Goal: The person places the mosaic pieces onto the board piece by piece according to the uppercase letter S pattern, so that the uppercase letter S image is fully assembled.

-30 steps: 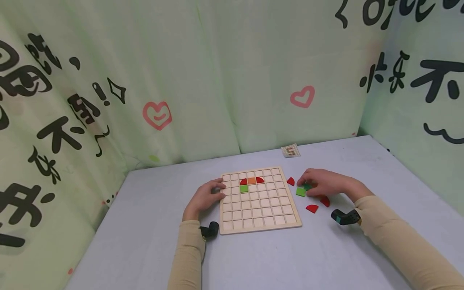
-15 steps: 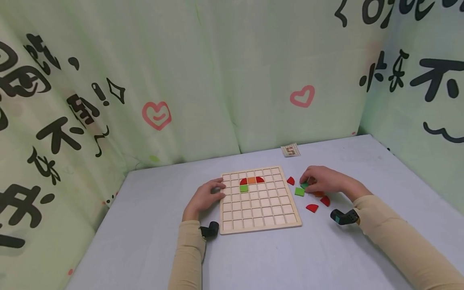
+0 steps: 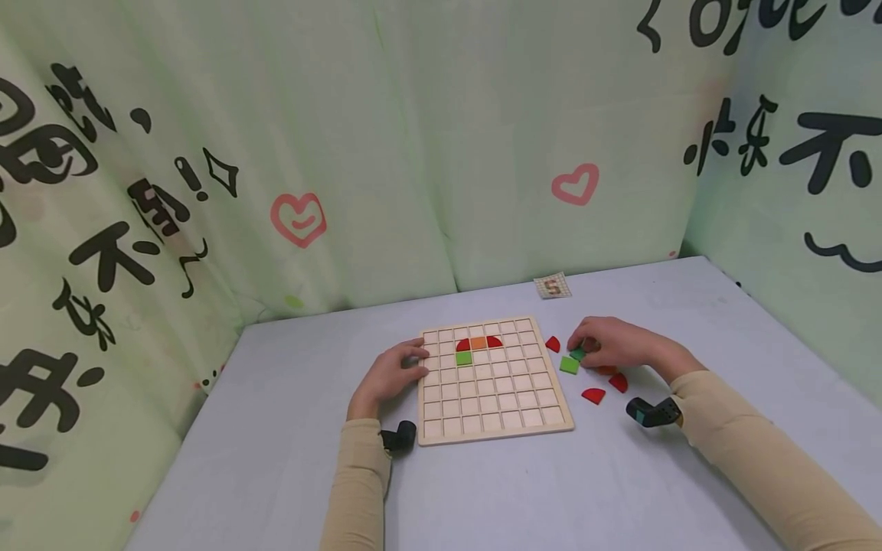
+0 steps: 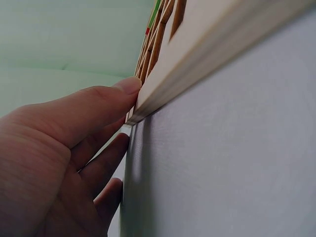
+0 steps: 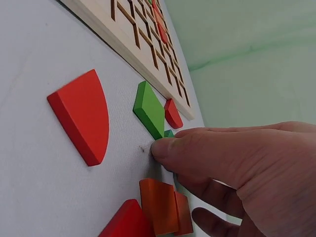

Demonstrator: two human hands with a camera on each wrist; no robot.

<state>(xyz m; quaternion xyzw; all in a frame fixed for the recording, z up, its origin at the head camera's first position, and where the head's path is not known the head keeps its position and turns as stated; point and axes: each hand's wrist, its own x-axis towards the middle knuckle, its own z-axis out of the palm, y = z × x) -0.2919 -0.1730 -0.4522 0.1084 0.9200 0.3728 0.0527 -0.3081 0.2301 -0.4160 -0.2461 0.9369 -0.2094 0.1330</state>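
My left hand [image 3: 393, 376] rests at the left edge of a wooden grid board [image 3: 482, 417], thumb and fingertips touching its rim. In the left wrist view the thumb lies on the rim and the other fingers are fairly straight. On the board sit two red quarter-circle tiles [image 3: 494, 342], an orange square tile [image 3: 478, 343] between them and a green square tile [image 3: 464, 358]. Right of the board, my right hand [image 3: 613, 342] pinches a dark green tile [image 3: 577, 353], mostly covered by the fingers. A light green square tile [image 5: 149, 109] lies beside the thumb.
Loose red quarter-circle tiles [image 3: 593, 396] lie around the right hand, one near the board's right edge. Orange tiles [image 5: 159, 206] lie below that hand, partly hidden. A patterned card [image 3: 552, 286] lies at the table's back edge, before a curtain [image 3: 386, 153].
The right hand has shifted slightly, and the dark green tile with it, a little to the left. The light green tile has moved slightly. Left hand and board stay put.
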